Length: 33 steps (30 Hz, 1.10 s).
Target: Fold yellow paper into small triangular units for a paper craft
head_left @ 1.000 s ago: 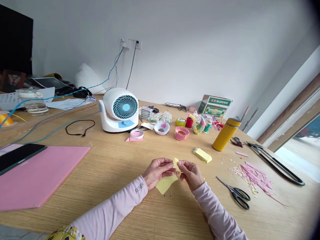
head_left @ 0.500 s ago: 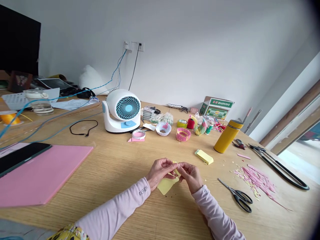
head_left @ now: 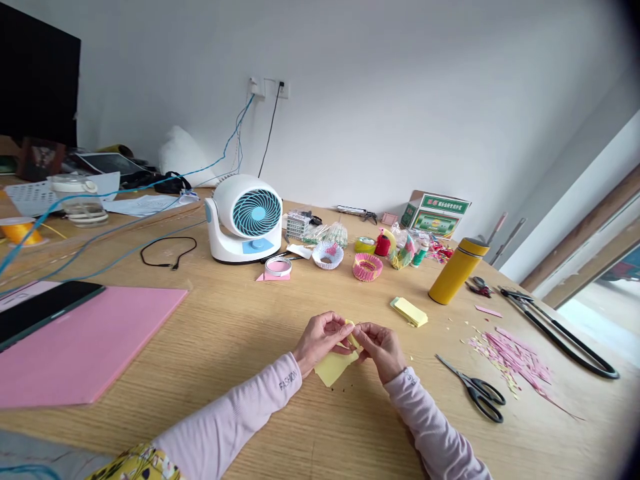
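My left hand [head_left: 323, 340] and my right hand [head_left: 381, 348] meet over the table, their fingertips pinching a small strip of yellow paper [head_left: 353, 339] from both sides. Part of the strip is hidden behind the fingers. Beneath them a flat piece of yellow paper [head_left: 331, 370] lies on the wood. To the right of my right hand rest black-handled scissors [head_left: 475, 389], blades pointing back and left. A small stack of yellow paper pieces [head_left: 410, 311] sits beyond my right hand.
A heap of pink paper strips [head_left: 517, 360] lies at right, near a yellow bottle [head_left: 457, 272]. Behind stand a white fan [head_left: 245, 220], a white paper cup [head_left: 327, 255] and a pink one [head_left: 367, 267]. A pink board [head_left: 125, 327] with a phone [head_left: 50, 310] is at left.
The fingers have shifted slightly around the yellow strip, and a bit more of it shows between them. The view has tilted very little; everything else lies as before.
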Tool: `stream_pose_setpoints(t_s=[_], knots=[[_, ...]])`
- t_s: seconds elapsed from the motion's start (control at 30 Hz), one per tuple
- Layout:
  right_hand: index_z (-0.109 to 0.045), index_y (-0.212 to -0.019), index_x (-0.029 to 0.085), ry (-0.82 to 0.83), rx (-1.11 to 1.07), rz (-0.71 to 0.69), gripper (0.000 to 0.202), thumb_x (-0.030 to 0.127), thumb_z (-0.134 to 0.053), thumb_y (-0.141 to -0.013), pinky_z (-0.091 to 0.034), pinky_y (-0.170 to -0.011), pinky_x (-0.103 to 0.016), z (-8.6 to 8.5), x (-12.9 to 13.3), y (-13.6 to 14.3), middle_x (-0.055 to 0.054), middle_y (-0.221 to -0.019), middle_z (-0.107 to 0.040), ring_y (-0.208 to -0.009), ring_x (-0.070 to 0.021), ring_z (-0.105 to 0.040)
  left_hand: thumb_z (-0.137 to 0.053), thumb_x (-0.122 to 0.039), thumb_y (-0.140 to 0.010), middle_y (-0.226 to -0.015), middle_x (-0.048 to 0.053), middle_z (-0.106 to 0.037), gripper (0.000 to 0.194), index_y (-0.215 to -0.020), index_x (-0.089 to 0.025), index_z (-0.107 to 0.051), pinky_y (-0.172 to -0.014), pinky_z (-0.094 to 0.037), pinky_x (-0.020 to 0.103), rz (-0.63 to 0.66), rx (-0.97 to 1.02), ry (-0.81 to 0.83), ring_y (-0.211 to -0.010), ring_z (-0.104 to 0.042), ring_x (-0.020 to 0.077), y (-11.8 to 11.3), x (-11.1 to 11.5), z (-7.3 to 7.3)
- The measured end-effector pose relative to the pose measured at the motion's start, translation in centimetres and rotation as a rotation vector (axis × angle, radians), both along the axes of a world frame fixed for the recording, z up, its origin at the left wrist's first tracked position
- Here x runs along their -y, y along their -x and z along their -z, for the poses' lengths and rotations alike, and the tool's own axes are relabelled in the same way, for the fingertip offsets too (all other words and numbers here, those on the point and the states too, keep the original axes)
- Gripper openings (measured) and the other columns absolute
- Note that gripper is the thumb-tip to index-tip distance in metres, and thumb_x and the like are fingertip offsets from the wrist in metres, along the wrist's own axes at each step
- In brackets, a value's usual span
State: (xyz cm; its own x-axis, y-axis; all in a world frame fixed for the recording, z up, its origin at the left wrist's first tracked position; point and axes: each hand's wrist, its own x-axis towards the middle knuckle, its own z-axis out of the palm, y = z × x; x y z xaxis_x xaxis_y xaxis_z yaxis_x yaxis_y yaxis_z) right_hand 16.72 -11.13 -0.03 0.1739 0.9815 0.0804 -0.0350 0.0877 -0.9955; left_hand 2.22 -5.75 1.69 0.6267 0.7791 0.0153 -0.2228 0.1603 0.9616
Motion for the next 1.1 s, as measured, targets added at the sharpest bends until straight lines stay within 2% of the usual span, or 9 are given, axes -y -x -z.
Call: stream_pose_setpoints(t_s=[0.47,0.73,0.87,1.0,1.1], knots=[[-0.064,-0.073,0.013,0.02,0.065,0.07,0.038,0.05,-0.069,-0.065,-0.049,-0.038,-0.022,-0.11,-0.03,-0.19,-0.001,-0.057,-0.061,-0.048,-0.0123,-0.055,-0.071,-0.041,-0.067,-0.083,0.01,-0.067,0.04,-0.091,-0.008,-0.065,-0.066,-0.055,0.028,0.052,0.036,0.08,-0.076,-0.065,0.018,0.11,-0.19,0.27],[-0.063,-0.074,0.013,-0.011,0.179,0.103,0.039,0.052,-0.064,-0.07,-0.047,-0.036,-0.022,0.1,-0.13,-0.11,0.001,-0.054,-0.054,-0.044,-0.0103,-0.048,-0.07,-0.04,-0.067,-0.077,0.007,-0.066,0.034,-0.08,-0.009,-0.065,-0.066,-0.055,0.03,0.037,-0.017,0.039,-0.075,-0.066,0.0198,0.13,-0.06,-0.13],[-0.064,-0.073,0.014,-0.008,0.09,0.097,0.044,0.058,-0.059,-0.072,-0.047,-0.036,-0.021,-0.26,-0.08,0.12,0.0,-0.057,-0.054,-0.053,-0.0139,-0.053,-0.069,-0.039,-0.068,-0.078,0.008,-0.067,0.033,-0.081,-0.009,-0.065,-0.067,-0.055,0.03,0.032,-0.036,0.022,-0.077,-0.066,0.0216,0.14,-0.02,-0.31],[-0.063,-0.075,0.014,0.06,0.003,0.062,0.039,0.052,-0.068,-0.066,-0.045,-0.036,-0.018,-0.15,-0.06,0.11,0.0,-0.058,-0.057,-0.052,-0.012,-0.053,-0.067,-0.04,-0.069,-0.078,0.009,-0.068,0.033,-0.083,-0.009,-0.065,-0.068,-0.055,0.032,0.018,-0.064,-0.005,-0.076,-0.067,0.0222,0.11,0.01,-0.29],[-0.063,-0.078,0.014,0.092,0.028,0.017,0.038,0.05,-0.068,-0.067,-0.047,-0.037,-0.019,0.12,-0.09,-0.09,-0.001,-0.06,-0.06,-0.052,-0.012,-0.054,-0.068,-0.042,-0.067,-0.077,0.008,-0.069,0.035,-0.083,-0.01,-0.066,-0.069,-0.055,0.034,0.015,-0.061,-0.014,-0.074,-0.067,0.0227,0.05,0.02,-0.1]])
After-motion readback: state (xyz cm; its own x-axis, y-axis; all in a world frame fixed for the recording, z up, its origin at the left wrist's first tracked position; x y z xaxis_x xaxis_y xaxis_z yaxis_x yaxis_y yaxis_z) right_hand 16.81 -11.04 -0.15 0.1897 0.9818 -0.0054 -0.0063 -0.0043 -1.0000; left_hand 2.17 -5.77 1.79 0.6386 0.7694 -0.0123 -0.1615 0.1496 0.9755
